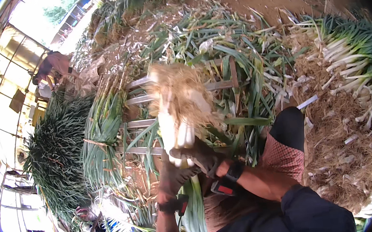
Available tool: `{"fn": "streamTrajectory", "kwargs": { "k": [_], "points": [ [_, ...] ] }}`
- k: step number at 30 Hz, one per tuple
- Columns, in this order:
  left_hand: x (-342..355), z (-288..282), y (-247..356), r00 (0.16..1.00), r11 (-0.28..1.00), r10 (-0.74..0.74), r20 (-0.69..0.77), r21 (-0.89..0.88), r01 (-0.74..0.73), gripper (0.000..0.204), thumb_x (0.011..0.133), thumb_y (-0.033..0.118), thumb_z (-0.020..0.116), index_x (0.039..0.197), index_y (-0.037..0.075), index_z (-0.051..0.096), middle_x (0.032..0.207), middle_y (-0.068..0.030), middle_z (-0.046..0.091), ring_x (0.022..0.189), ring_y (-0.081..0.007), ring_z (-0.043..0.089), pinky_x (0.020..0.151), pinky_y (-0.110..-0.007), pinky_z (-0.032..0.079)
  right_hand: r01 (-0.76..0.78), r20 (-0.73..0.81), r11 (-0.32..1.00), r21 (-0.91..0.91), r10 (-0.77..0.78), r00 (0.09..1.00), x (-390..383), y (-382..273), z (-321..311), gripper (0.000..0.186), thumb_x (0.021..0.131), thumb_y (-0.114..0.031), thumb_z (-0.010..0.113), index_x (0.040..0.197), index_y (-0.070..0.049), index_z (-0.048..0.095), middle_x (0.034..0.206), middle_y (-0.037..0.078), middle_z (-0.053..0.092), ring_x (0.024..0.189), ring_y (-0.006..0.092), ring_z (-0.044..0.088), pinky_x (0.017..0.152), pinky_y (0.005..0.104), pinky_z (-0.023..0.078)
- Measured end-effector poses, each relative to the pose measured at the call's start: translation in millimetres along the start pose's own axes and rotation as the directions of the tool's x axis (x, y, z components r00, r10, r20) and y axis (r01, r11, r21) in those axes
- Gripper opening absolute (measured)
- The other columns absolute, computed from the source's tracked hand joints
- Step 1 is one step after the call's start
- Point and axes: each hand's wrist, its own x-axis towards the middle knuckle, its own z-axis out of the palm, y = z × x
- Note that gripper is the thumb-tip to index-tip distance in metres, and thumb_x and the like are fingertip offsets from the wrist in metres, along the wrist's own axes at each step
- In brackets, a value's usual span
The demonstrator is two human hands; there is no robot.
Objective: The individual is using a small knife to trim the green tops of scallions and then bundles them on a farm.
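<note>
A bunch of large green onions (178,133) stands upside down before me, its shaggy tan roots at the top and its thick white stems below. My left hand (173,176), in a dark glove, is closed round the lower stems from the left. From the right, my gloved right hand (200,158) grips the same stems, its fingers wrapped across the front. The bunch's green leaves (195,213) hang beneath my hands, beside my leg. Both wrists carry dark bands with red parts.
A slatted metal rack (224,85) stands just ahead, with loose green leaves strewn round it. Bundled green onions (104,141) lie left, beside a dark green heap (62,153). Rooted green onions (349,58) are piled on the right. Another person (54,67) bends over at the far left.
</note>
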Motion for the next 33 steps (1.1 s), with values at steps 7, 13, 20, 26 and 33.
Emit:
{"fn": "streamTrajectory", "kwargs": {
  "k": [7, 13, 20, 26, 33],
  "points": [
    [1.5, -1.8, -12.0, 0.961, 0.984, -0.166, -0.223, 0.026, 0.176, 0.066, 0.089, 0.02, 0.084, 0.144, 0.002, 0.052, 0.12, -0.0132, 0.069, 0.1, -0.0259, 0.071, 0.079, -0.034, 0.063, -0.018, 0.261, 0.949, 0.316, -0.068, 0.963, 15.0, 21.4, -42.3, 0.048, 0.11, -0.033, 0.062, 0.148, -0.003, 0.058, 0.146, 0.008, 0.065, 0.128, 0.0166, 0.061, 0.11, 0.0369, 0.047],
    [-22.3, -4.3, -27.7, 0.974, 0.954, -0.01, -0.226, 0.289, 0.077, 0.09, 0.058, 0.033, 0.097, 0.134, 0.0, 0.063, 0.108, -0.0168, 0.07, 0.093, -0.0392, 0.07, 0.079, -0.048, 0.059, -0.024, -0.025, 0.994, 0.105, 0.027, 0.999, 49.3, 56.6, -84.5, 0.041, 0.108, -0.033, 0.062, 0.138, -0.005, 0.064, 0.135, 0.012, 0.069, 0.119, 0.0213, 0.066, 0.103, 0.0396, 0.05],
    [-40.4, -7.6, -15.6, 0.942, 0.766, 0.037, -0.334, 0.615, 0.188, 0.092, 0.054, 0.041, 0.101, 0.126, -0.001, 0.062, 0.105, -0.019, 0.068, 0.094, -0.0405, 0.069, 0.078, -0.052, 0.057, 0.005, -0.274, 0.825, -0.565, -0.193, 0.942, 203.0, 3.1, -156.3, 0.035, 0.105, -0.033, 0.061, 0.126, -0.006, 0.07, 0.122, 0.015, 0.073, 0.109, 0.0269, 0.07, 0.094, 0.0428, 0.054],
    [-29.6, -2.7, -12.5, 0.918, 0.719, 0.002, -0.397, 0.639, 0.274, 0.098, 0.06, 0.04, 0.093, 0.141, -0.001, 0.056, 0.115, -0.0213, 0.067, 0.101, -0.0433, 0.067, 0.085, -0.053, 0.054, -0.002, -0.159, 0.415, -0.91, -0.346, 0.925, 290.4, -65.4, -199.0, 0.032, 0.103, -0.033, 0.061, 0.117, -0.008, 0.076, 0.112, 0.018, 0.077, 0.1, 0.0317, 0.075, 0.087, 0.0456, 0.058],
    [-38.2, 0.9, -2.9, 0.935, 0.523, 0.151, -0.321, 0.829, 0.2, 0.102, 0.062, 0.048, 0.093, 0.143, -0.001, 0.054, 0.117, -0.0188, 0.068, 0.103, -0.0417, 0.068, 0.087, -0.051, 0.054, -0.144, -0.039, -0.325, -0.935, -0.31, 0.95, 330.5, -122.1, -271.6, 0.026, 0.094, -0.024, 0.066, 0.11, -0.009, 0.079, 0.106, 0.024, 0.077, 0.101, 0.0392, 0.076, 0.086, 0.0476, 0.06]
  ]
}}
